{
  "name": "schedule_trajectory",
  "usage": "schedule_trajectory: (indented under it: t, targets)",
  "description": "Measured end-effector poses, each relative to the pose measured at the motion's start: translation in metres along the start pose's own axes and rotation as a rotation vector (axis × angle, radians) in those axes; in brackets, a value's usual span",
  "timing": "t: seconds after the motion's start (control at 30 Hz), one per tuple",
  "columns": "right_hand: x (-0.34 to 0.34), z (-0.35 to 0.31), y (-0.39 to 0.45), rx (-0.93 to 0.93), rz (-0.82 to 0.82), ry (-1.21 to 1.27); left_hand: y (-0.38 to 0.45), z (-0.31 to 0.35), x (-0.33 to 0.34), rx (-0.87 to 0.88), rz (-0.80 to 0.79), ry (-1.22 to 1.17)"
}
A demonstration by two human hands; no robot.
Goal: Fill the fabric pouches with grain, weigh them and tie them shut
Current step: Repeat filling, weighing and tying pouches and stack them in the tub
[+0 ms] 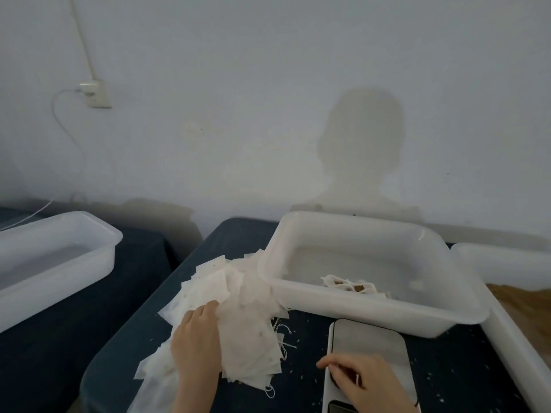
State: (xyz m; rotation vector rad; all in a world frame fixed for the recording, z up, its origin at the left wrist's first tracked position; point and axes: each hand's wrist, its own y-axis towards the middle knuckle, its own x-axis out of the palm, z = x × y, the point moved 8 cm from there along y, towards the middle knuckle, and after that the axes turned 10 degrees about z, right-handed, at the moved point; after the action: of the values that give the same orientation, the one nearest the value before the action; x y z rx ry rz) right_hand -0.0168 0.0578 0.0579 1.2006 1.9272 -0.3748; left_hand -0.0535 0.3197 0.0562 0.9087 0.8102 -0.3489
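Left hand on the pile of empty pouches, right hand at the scale.

The left hand (196,332) lies on the heap of flat fabric pouches (238,305) on the dark worktop (447,368); its fingertips press or pinch the top sheets, and I cannot tell if the grip is closed on one. The right hand (363,380) rests on the near part of the scale (369,341), fingers curled; whether it holds something small is not clear. A few filled pouches (348,284) lie in the white tub (372,311) behind the scale, and the brown grain (524,305) is in the tray at the far right. I think the risk is taking two thin pouches together, because they stick in the pile, and the loose strings may drag neighbours off. Stray grains lying around the scale could also spoil the reading.
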Motion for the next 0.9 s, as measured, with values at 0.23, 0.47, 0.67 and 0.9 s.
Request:
schedule_trajectory:
  t: [0.23,0.47,0.67,0.9]
  targets:
    - [-0.001,-0.009,-0.001,0.015,0.006,0.006,0.001,0.014,-0.039,-0.158,0.147,-0.286]
    - [-0.032,-0.045,0.007,-0.15,0.274,0.084,-0.023,0.092,-0.051,0.021,-0.124,-0.496]
    - [-0.053,-0.038,0.007,-0.176,0.351,-0.024,-0.044,0.139,-0.035,0.103,-0.337,-0.604]
    - [-0.074,-0.009,0.0,-0.055,0.433,-0.052,-0.056,0.16,-0.026,0.126,-0.351,-0.652]
